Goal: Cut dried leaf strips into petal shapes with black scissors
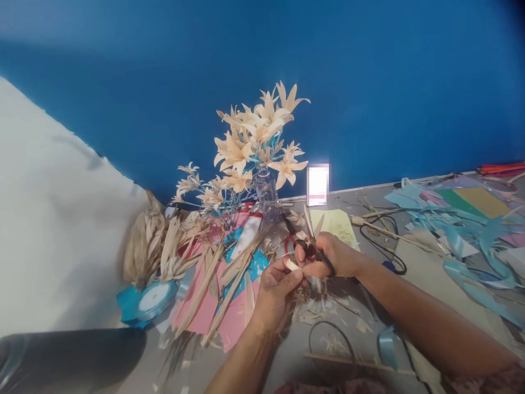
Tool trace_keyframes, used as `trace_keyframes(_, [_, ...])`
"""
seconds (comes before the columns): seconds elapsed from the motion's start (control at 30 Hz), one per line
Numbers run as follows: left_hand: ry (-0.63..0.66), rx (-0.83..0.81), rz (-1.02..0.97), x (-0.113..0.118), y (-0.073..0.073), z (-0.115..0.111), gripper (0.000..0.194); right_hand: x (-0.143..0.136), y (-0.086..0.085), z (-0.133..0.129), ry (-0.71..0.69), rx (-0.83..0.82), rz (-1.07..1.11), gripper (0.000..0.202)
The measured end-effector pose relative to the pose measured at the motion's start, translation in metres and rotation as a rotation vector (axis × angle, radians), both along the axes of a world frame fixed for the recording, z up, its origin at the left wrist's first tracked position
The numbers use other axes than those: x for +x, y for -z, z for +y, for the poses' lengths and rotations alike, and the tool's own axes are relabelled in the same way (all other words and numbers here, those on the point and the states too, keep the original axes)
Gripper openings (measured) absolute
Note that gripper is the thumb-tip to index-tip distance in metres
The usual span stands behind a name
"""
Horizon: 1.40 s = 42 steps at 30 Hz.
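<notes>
My right hand (332, 254) holds dark-handled scissors (312, 235), their blades apart and pointing up and away from me. Just to its left, my left hand (276, 287) pinches a small pale piece of husk (292, 265). The fingertips of both hands meet around this piece. Beyond them stands a clear vase (266, 191) of cream husk flowers (262, 128). A second pair of scissors with red and black handles (289, 232) lies just past my fingers, partly hidden.
Dried husks (197, 293) and pink sheets (233, 328) lie left, beside a blue ribbon roll (153, 300). A yellow sheet (334, 224) is behind my right hand. Coloured sheets (471, 201) and light blue ribbon (488, 282) spread right. Scraps and a thin stick (361, 363) lie near me.
</notes>
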<state>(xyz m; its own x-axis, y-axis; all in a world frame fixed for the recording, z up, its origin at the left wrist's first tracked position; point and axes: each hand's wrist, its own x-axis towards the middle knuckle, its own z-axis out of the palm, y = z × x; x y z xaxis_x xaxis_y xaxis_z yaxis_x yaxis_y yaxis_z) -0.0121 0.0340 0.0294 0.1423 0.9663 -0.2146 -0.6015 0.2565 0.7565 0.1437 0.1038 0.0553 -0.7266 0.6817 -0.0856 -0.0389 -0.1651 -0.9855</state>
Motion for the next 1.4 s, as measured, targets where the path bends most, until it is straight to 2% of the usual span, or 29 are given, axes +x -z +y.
trace_keyframes(0.1, [0.004, -0.007, 0.016, -0.001, 0.002, 0.000, 0.026, -0.004, 0.004, -0.002, 0.014, -0.046, 0.049, 0.028])
trace_keyframes(0.27, [-0.059, 0.079, 0.086, 0.000, 0.006, -0.001, 0.026, -0.013, 0.018, -0.003, 0.085, -0.136, 0.153, 0.031])
trace_keyframes(0.43, [-0.131, 0.098, 0.149, 0.001, 0.009, -0.003, 0.024, -0.014, 0.021, -0.001, 0.193, -0.106, 0.113, 0.032])
trace_keyframes(0.53, [-0.135, 0.111, 0.217, -0.001, 0.012, -0.003, 0.021, -0.015, 0.020, -0.001, 0.203, -0.104, 0.110, 0.034])
trace_keyframes(0.77, [-0.114, 0.133, 0.080, -0.002, 0.013, -0.003, 0.024, -0.020, 0.025, -0.004, 0.163, -0.142, 0.180, 0.035])
trace_keyframes(0.97, [-0.206, 0.098, 0.087, 0.002, 0.009, -0.003, 0.023, -0.018, 0.027, -0.002, 0.197, -0.096, 0.153, 0.035])
trace_keyframes(1.1, [-0.209, 0.105, 0.169, 0.000, 0.008, -0.003, 0.021, -0.016, 0.025, 0.001, 0.189, -0.073, 0.108, 0.034])
trace_keyframes(1.23, [-0.180, 0.149, 0.360, 0.000, 0.002, -0.004, 0.023, -0.012, 0.019, 0.003, 0.181, -0.055, 0.072, 0.030])
trace_keyframes(1.4, [-0.185, 0.163, 0.482, 0.002, 0.002, -0.003, 0.021, -0.012, 0.011, -0.001, 0.235, 0.000, 0.003, 0.030])
